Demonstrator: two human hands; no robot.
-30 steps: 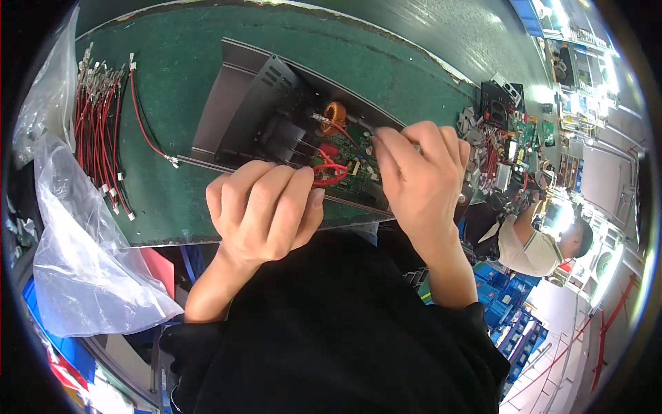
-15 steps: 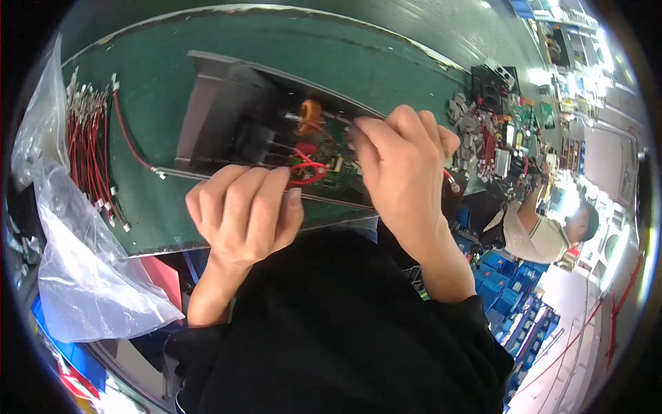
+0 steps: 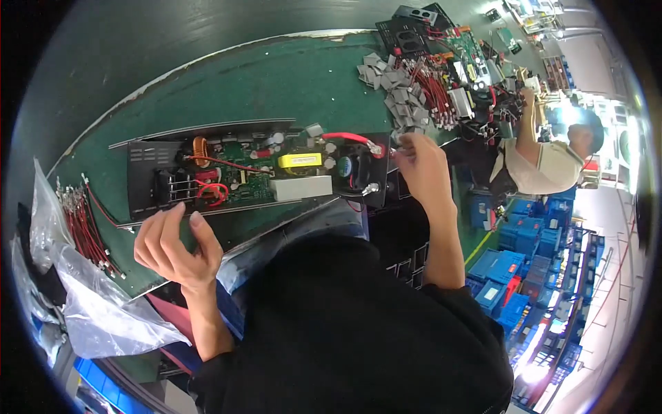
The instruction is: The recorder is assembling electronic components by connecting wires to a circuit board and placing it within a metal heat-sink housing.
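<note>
A long open black metal housing [image 3: 143, 196] lies on the green bench mat with a circuit board [image 3: 256, 185] inside. On the board sit a copper-coloured coil [image 3: 201, 152], a yellow-wrapped transformer [image 3: 301, 160] and a pale metal block [image 3: 301, 188]. A thick red cable [image 3: 345, 136] runs to the housing's right end. My left hand [image 3: 181, 247] is open by the front left edge, fingers loosely bent and thumb apart. At the right end, my right hand [image 3: 424, 169] pinches beside the red terminal [image 3: 378, 150]; its fingertips hide what is in them.
Red and black wire leads [image 3: 86, 231] lie at the left beside clear plastic bags [image 3: 103, 303]. Grey pieces [image 3: 396, 90], more wire leads [image 3: 431, 86] and another circuit assembly [image 3: 465, 55] are at the far right. Another person [image 3: 541, 155] works beyond; blue bins [image 3: 493, 276] stand below.
The housing's dark, blurred interior now shows clearly, right end included. My right hand has gone from over the board to that end. My left fingers have opened. The view has shifted.
</note>
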